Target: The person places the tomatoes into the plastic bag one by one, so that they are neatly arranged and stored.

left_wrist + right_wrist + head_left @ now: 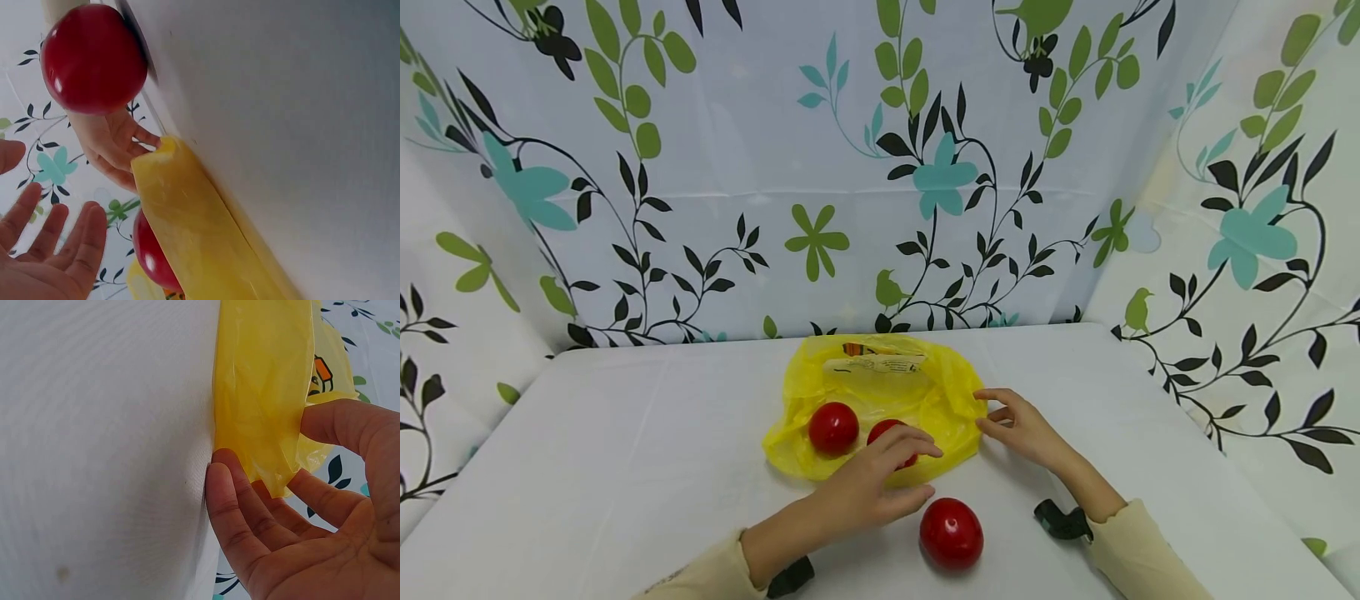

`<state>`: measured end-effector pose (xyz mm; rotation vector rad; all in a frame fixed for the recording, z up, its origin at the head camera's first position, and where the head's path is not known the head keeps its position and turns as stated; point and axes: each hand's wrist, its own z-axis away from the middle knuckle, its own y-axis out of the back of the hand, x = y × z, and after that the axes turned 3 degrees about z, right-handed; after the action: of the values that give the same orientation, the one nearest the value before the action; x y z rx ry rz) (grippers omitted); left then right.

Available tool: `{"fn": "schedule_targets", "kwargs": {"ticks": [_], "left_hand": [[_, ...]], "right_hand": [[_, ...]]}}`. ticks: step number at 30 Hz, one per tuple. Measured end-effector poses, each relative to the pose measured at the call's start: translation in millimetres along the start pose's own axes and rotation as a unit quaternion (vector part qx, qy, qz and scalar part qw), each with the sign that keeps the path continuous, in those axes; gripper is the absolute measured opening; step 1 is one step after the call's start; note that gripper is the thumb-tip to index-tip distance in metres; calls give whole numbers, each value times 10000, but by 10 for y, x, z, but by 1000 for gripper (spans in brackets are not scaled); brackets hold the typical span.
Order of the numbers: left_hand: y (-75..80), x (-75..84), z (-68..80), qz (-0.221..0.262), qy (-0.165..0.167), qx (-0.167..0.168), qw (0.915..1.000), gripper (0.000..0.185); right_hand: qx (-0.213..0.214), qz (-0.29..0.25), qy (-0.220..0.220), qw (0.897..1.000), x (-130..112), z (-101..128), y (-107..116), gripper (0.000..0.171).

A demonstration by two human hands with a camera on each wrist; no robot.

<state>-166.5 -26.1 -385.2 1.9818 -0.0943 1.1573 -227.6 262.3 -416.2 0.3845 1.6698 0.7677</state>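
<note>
- A white table (625, 467) stands in front, its top smooth and bare-looking at the left.
- A curtain (737, 167) printed with green, teal and black leaves and flowers hangs behind and along both sides.

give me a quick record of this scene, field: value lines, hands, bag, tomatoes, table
left hand: fingers relaxed, over the front edge of the bag, above one tomato, gripping nothing
right hand: fingertips at the bag's right edge, thumb and fingers either side of the plastic
bag: yellow plastic, lying flat and crumpled, printed label at the back
tomatoes at the bag: two, one at the left, one partly hidden by the left hand
loose tomato: red, on the table in front of the bag, between the arms
table: white cloth
backdrop: floral fabric
</note>
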Motion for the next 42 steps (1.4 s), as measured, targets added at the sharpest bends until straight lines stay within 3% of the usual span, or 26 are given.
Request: {"fn": "schedule_targets", "kwargs": {"ticks": [4, 12, 19, 24, 28, 35, 42], "left_hand": [[-43, 23, 22, 108, 286, -270, 9992, 37], [-114, 30, 25, -177, 806, -1184, 9895, 61], [-161, 8, 37, -489, 510, -1618, 9843, 69], [-171, -8, 40, -437, 430, -1731, 9830, 62], [-188, -6, 26, -113, 396, -1753, 9837, 61], [-219, 8, 1, 359, 668, -1826, 9803, 61], [-227, 17, 2, 135, 564, -1694, 9838, 61]], "right_hand": [[-14, 4, 56, 10000, -4, -1, -3, 45], [-15, -39, 43, 10000, -66, 16, 6, 45], [-23, -62, 70, 10000, -60, 19, 7, 45], [-47, -36, 8, 10000, -41, 14, 6, 46], [-39, -12, 13, 10000, -41, 14, 8, 45], [-31, -23, -26, 10000, -45, 21, 11, 45], [-81, -130, 95, 9998, -76, 29, 20, 46]]}}
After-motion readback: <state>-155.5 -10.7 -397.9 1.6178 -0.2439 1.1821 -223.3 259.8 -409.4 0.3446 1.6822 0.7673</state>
